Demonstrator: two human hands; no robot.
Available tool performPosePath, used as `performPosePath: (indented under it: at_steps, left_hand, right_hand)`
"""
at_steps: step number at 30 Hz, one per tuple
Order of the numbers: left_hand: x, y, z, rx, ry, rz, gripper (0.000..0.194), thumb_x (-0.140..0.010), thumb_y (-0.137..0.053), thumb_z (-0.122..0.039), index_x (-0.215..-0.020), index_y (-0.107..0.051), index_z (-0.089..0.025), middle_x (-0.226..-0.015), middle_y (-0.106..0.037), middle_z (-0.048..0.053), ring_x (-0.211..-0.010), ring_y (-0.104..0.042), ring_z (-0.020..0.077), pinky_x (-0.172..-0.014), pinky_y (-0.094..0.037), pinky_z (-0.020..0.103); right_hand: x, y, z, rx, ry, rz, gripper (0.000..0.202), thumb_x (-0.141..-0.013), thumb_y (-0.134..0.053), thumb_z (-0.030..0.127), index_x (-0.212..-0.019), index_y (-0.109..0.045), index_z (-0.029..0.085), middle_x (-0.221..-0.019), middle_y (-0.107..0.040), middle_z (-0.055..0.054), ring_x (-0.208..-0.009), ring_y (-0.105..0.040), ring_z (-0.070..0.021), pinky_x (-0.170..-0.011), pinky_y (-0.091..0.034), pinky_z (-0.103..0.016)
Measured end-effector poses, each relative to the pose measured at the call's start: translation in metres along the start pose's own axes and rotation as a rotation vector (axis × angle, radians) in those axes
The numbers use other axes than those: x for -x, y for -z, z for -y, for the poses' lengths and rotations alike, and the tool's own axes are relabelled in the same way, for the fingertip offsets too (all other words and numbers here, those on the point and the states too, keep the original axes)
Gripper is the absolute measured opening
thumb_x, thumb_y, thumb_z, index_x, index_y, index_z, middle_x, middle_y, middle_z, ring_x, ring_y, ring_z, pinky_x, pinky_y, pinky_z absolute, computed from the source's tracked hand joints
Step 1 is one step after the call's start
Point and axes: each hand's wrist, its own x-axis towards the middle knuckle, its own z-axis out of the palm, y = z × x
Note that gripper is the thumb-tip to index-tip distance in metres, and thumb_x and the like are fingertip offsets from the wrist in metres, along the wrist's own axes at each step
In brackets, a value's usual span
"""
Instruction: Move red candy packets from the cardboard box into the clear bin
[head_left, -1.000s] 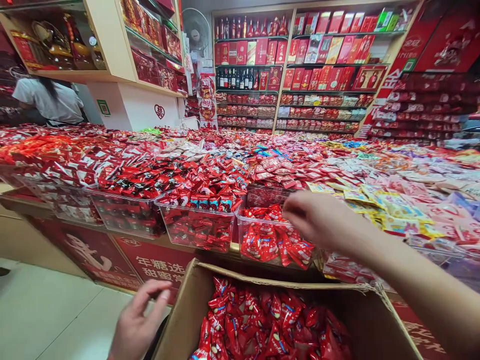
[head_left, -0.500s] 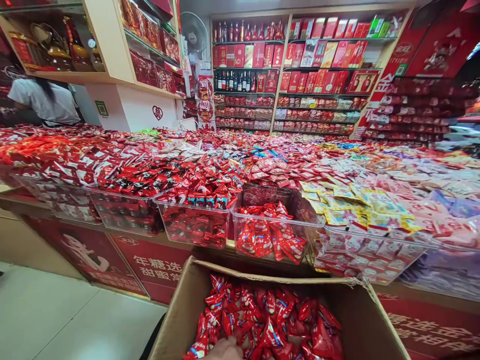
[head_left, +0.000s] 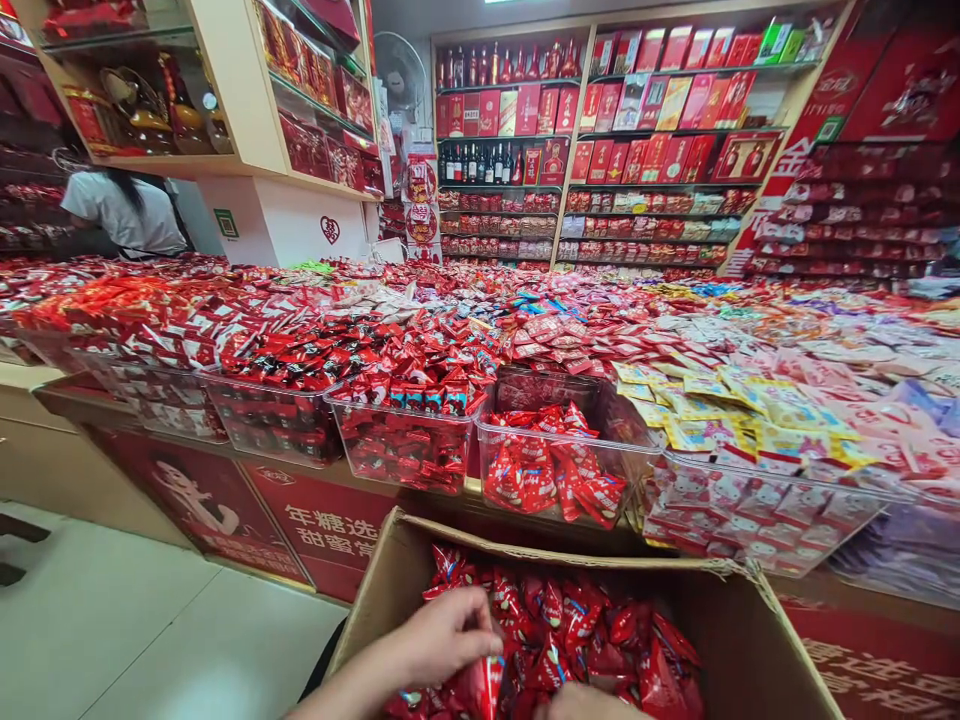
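Note:
My left hand point(head_left: 454, 635) is over the left part of an open cardboard box point(head_left: 600, 560), its fingers curled in a pinch. A red candy packet point(head_left: 489, 688) hangs at those fingertips, slightly blurred. Low at the picture's bottom edge, my right hand point(head_left: 589, 703) reaches in among more red candy packets point(head_left: 581, 610); its fingers are mostly cut off or hidden. Just beyond the box stands a clear plastic bin point(head_left: 570, 440), partly filled with similar red packets point(head_left: 525, 475).
Heaped bins of wrapped sweets line the counter, including yellow-and-white packets point(head_left: 720, 410) on the right and red packets point(head_left: 412, 440) on the left. Shelves with bottles and boxes point(head_left: 510, 110) stand behind. A person in a white top point(head_left: 124, 215) is at the far left.
My left hand has risen from low in the box, with a red candy packet at its fingers. My right hand has come into view at the bottom. The whole view has shifted slightly right.

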Motion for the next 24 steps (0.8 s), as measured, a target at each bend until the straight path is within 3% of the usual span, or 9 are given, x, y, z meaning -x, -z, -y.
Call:
performPosePath:
  at_steps: [2, 4, 8, 10, 12, 15, 19, 24]
  left_hand:
    - [0.000, 0.010, -0.013, 0.186, -0.013, -0.047, 0.028, -0.073, -0.059, -0.042, -0.071, -0.044, -0.017, -0.066, -0.051, -0.004, -0.061, -0.045, 0.0070, -0.059, -0.036, 0.020]
    - [0.000, 0.013, -0.023, 0.365, -0.010, -0.065, 0.031, -0.076, -0.052, -0.048, -0.076, -0.038, -0.020, -0.062, -0.045, -0.008, -0.050, -0.040, 0.0041, -0.054, -0.038, 0.019]
    - [0.004, 0.005, -0.036, 0.595, 0.022, 0.023, 0.036, -0.076, -0.053, -0.051, -0.095, -0.038, -0.025, -0.054, -0.034, -0.013, -0.033, -0.017, -0.0005, -0.034, -0.029, 0.013]
    - [0.006, -0.001, -0.042, 0.645, 0.024, 0.086, 0.052, -0.069, -0.062, -0.051, -0.107, -0.038, -0.025, -0.055, -0.039, -0.013, -0.030, -0.020, -0.0015, -0.030, -0.025, 0.012]
    - [0.008, -0.007, -0.047, 0.679, 0.014, 0.131, 0.070, -0.059, -0.072, -0.048, -0.115, -0.037, -0.024, -0.063, -0.051, -0.009, -0.030, -0.030, -0.0016, -0.029, -0.025, 0.011]
    - [0.009, -0.013, -0.053, 0.727, 0.020, 0.151, 0.067, -0.059, -0.073, -0.043, -0.114, -0.042, -0.020, -0.069, -0.058, -0.004, -0.030, -0.035, -0.0020, -0.028, -0.025, 0.011]
    - [0.010, -0.015, -0.054, 0.800, 0.065, 0.122, 0.049, -0.068, -0.068, -0.039, -0.107, -0.049, -0.019, -0.058, -0.053, -0.008, -0.027, -0.026, -0.0035, -0.026, -0.025, 0.009]
    - [0.009, -0.011, -0.053, 0.901, 0.120, 0.130, 0.046, -0.068, -0.068, -0.040, -0.106, -0.050, -0.021, -0.059, -0.049, -0.009, -0.029, -0.023, -0.0036, -0.026, -0.023, 0.009]
  right_hand:
    - [-0.001, 0.012, -0.005, -0.066, -0.019, -0.055, 0.014, -0.065, -0.067, 0.021, -0.071, -0.055, 0.017, -0.063, -0.052, 0.004, -0.057, -0.052, -0.0118, -0.051, -0.041, -0.024]
    - [-0.001, 0.024, -0.007, -0.148, -0.025, -0.137, 0.022, -0.058, -0.066, 0.015, -0.071, -0.048, 0.019, -0.060, -0.048, 0.006, -0.057, -0.049, -0.0114, -0.049, -0.037, -0.023]
    - [0.002, 0.040, 0.001, -0.593, 0.040, -0.304, 0.022, -0.068, -0.058, 0.022, -0.078, -0.039, 0.021, -0.072, -0.053, 0.005, -0.066, -0.051, -0.0103, -0.058, -0.040, -0.021]
    - [0.002, 0.040, 0.006, -0.895, 0.082, -0.319, 0.025, -0.068, -0.064, 0.029, -0.078, -0.042, 0.020, -0.075, -0.056, 0.003, -0.067, -0.054, -0.0114, -0.063, -0.043, -0.024]
    - [0.001, 0.036, 0.010, -1.038, 0.090, -0.291, 0.027, -0.069, -0.065, 0.035, -0.081, -0.047, 0.019, -0.075, -0.058, 0.002, -0.065, -0.056, -0.0122, -0.063, -0.044, -0.026]
    - [-0.003, 0.030, 0.009, -0.999, 0.047, -0.293, 0.028, -0.076, -0.056, 0.043, -0.081, -0.051, 0.016, -0.067, -0.059, 0.001, -0.058, -0.056, -0.0125, -0.057, -0.043, -0.026]
    - [-0.006, 0.027, 0.003, -0.925, 0.014, -0.376, 0.033, -0.081, -0.047, 0.047, -0.078, -0.057, 0.016, -0.067, -0.058, -0.001, -0.062, -0.055, -0.0151, -0.057, -0.043, -0.027]
    - [-0.005, 0.028, 0.004, -0.843, 0.083, -0.504, 0.022, -0.082, -0.051, 0.038, -0.088, -0.059, 0.018, -0.084, -0.062, -0.003, -0.084, -0.055, -0.0183, -0.077, -0.042, -0.031]
